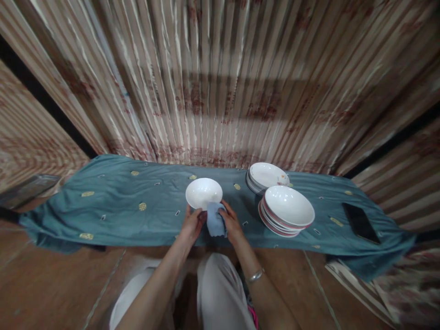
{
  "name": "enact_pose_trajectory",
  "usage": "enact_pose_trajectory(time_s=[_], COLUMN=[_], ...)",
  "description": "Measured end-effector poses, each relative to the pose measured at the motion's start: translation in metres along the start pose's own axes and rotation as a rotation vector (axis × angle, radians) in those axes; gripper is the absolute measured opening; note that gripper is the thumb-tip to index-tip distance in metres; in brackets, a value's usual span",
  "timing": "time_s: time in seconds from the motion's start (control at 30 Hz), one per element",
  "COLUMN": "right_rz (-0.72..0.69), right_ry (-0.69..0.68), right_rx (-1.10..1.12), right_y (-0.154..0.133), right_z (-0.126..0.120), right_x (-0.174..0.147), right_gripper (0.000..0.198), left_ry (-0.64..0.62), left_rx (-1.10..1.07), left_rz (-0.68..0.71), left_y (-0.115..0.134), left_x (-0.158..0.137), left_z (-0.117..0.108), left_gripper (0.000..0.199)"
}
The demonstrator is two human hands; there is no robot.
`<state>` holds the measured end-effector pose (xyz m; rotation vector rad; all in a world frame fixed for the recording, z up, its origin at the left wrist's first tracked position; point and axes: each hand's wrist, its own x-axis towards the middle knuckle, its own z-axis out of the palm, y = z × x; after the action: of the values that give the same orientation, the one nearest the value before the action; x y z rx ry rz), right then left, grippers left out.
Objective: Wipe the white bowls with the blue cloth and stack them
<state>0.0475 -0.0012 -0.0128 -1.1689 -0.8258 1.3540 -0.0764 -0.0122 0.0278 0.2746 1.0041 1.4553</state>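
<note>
A white bowl (203, 191) is tilted toward me over the front part of the cloth-covered table. My left hand (193, 223) grips its lower left rim, thumb on the near edge and fingers underneath. A light blue cloth (216, 221) hangs over the bowl's near right rim. My right hand (231, 221) is closed on this cloth and presses it against the bowl. To the right stands a stack of white bowls (289, 206) with red rims. Behind that stack is a pile of white plates (268, 175), the top one with a small flower print.
A green tablecloth (120, 206) with yellow pineapple prints covers the long low table. A black phone (360, 222) lies at its right end. Pleated patterned curtains (213, 82) hang close behind. Dark poles (48, 98) slant at both sides.
</note>
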Motion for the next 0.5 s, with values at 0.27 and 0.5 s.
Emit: enact_pose_trajectory(time_s=[0.27, 0.5], right_rz=[-0.086, -0.342], right_ry=[0.117, 0.032], right_rx=[-0.170, -0.494], right_y=[-0.013, -0.049], right_z=[-0.034, -0.015], right_x=[-0.022, -0.002], right_gripper=[0.047, 0.042], left_ry=[-0.080, -0.132], left_rx=[0.069, 0.094], left_rz=[-0.102, -0.114], left_y=[-0.005, -0.007], left_x=[-0.020, -0.016], left_z=[-0.017, -0.025], left_gripper=[0.074, 0.070])
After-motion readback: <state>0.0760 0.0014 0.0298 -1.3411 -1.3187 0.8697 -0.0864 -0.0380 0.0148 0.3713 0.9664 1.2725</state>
